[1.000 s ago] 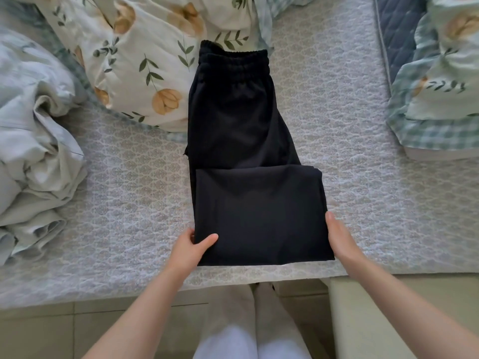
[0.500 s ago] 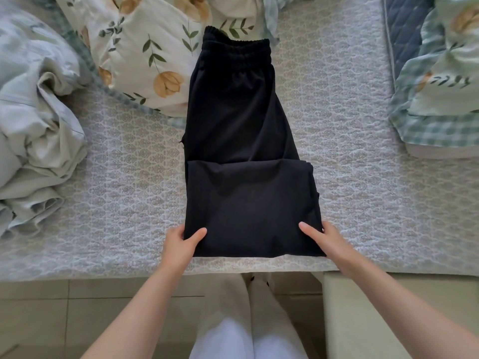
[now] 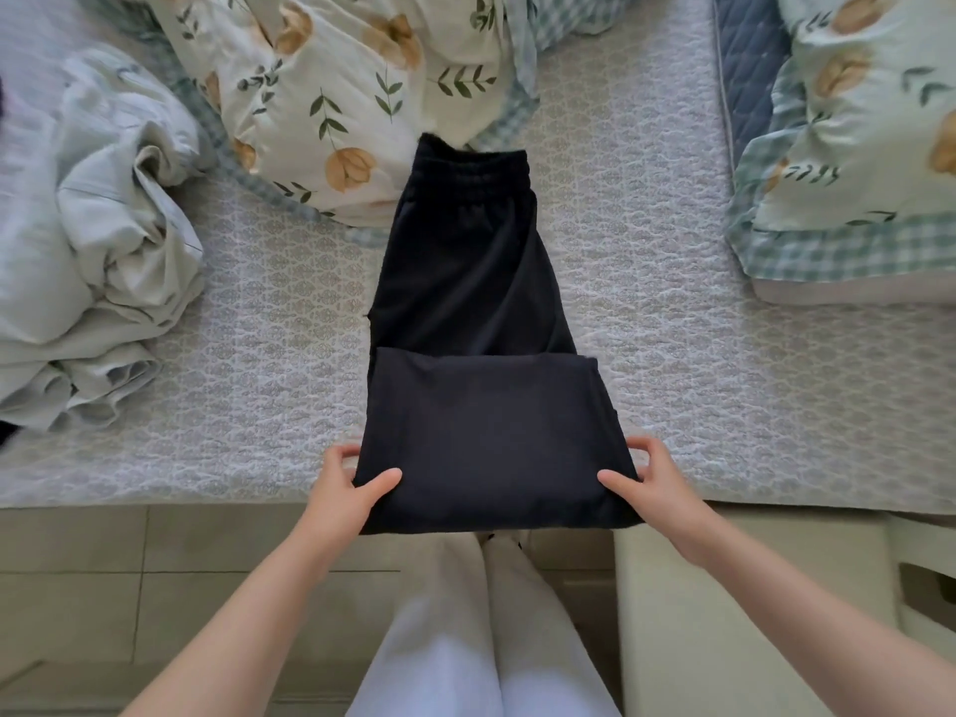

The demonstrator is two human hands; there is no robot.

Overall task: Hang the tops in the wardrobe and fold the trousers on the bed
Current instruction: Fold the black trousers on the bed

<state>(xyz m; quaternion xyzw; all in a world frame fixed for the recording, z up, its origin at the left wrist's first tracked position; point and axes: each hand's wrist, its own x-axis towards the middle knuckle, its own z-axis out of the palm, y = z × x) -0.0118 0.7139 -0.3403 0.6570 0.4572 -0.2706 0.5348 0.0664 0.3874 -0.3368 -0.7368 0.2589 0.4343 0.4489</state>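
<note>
The left hand [image 3: 352,489] pinches the near left corner of the trousers [image 3: 481,406], thumb on top and fingers tucked under. The trousers lie at the middle of the bed's [image 3: 248,354] near edge, legs doubled back once, waistband toward the far edge. The right hand [image 3: 659,483] pinches the near right corner likewise. The cloth looks soft, light and limp, likely to sag between holds, so both fold corners seem the right grip.

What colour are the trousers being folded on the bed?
Black, plain all over; the trousers show clearly in the head view.
</note>
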